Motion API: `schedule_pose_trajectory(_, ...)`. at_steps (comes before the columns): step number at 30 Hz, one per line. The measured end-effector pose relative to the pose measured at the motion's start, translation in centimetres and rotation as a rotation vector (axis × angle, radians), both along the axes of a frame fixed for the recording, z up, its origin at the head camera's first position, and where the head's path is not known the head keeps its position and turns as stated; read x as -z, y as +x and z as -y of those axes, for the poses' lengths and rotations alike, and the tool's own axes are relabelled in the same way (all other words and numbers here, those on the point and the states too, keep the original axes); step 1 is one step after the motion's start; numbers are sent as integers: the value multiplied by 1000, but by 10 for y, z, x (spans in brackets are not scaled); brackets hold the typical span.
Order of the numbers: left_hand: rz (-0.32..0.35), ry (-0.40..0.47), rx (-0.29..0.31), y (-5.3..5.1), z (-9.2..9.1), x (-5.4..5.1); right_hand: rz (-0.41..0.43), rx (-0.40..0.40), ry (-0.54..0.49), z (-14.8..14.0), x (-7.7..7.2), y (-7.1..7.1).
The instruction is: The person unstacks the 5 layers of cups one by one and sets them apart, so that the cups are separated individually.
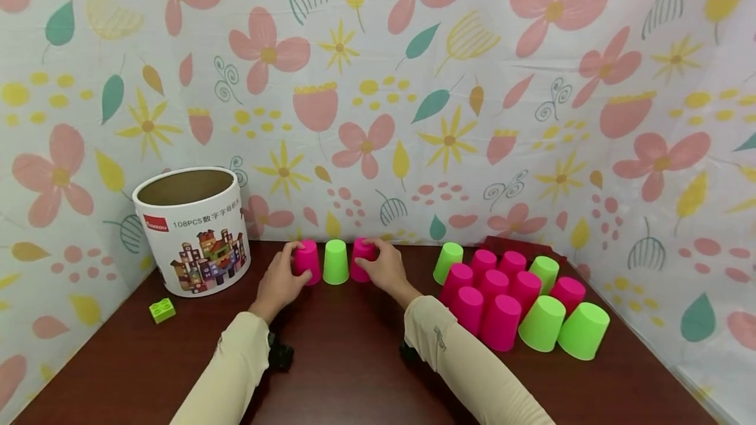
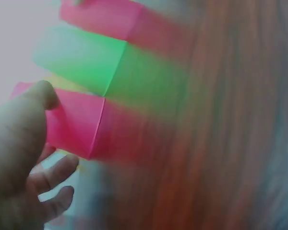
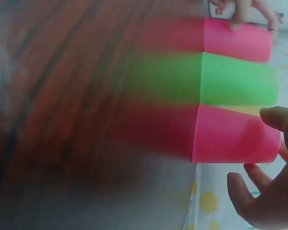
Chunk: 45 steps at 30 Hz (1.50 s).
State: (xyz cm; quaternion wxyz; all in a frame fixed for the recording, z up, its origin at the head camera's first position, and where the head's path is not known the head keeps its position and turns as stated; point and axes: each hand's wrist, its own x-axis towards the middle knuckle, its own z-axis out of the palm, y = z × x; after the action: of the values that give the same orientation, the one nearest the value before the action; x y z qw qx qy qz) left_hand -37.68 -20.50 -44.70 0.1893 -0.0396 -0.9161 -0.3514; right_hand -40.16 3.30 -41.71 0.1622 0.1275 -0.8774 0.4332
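Three upside-down cups stand in a row near the back of the dark table, pink, green, pink. My left hand (image 1: pixel 276 286) grips the left pink cup (image 1: pixel 308 261) between thumb and fingers. On the other end, my right hand (image 1: pixel 388 271) holds the right pink cup (image 1: pixel 361 252) by its sides. Between them is the green cup (image 1: pixel 336 262), touched by neither hand. The left wrist view shows the left thumb on its pink cup (image 2: pixel 79 122), with some fingers apart from it. In the right wrist view, the right pink cup (image 3: pixel 230 136) stands beside the green one.
Several more upside-down pink cups (image 1: pixel 501 323) and green cups (image 1: pixel 583 332) cluster at the right. A white printed bucket (image 1: pixel 195 241) stands at the left, with a small green toy brick (image 1: pixel 162 310) before it. A flowered cloth (image 1: pixel 378 84) hangs behind the table.
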Motion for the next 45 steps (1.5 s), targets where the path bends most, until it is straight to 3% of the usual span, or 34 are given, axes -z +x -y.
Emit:
schedule_pose_trajectory(3, 0, -82, -43, 1, -5, -8, 3, 29, 20, 0, 0, 0)
schedule_pose_trajectory(7, 1, -147, -57, 4, -7, -14, 29, 70, 74, -2, -5, 2)
schedule_pose_trajectory(12, -76, -260, -49, 5, -7, -17, 34, 76, 117, -12, -22, 5)
schedule_pose_trajectory(16, -85, -296, -40, 5, -7, -19, 34, 29, 163, -29, -40, 6)
schedule_pose_trajectory(24, -37, -272, -33, 4, -3, -24, 7, -96, 259, -74, -90, 9)
schedule_pose_trajectory(28, 16, -291, -14, 5, -4, -28, 11, -155, 336, -101, -105, 5)
schedule_pose_trajectory(33, 78, -302, -8, 5, -8, -30, 19, -227, 422, -124, -108, -4)
schedule_pose_trajectory(45, 74, -290, -29, 1, -10, -30, 58, -359, 457, -137, -93, -33)
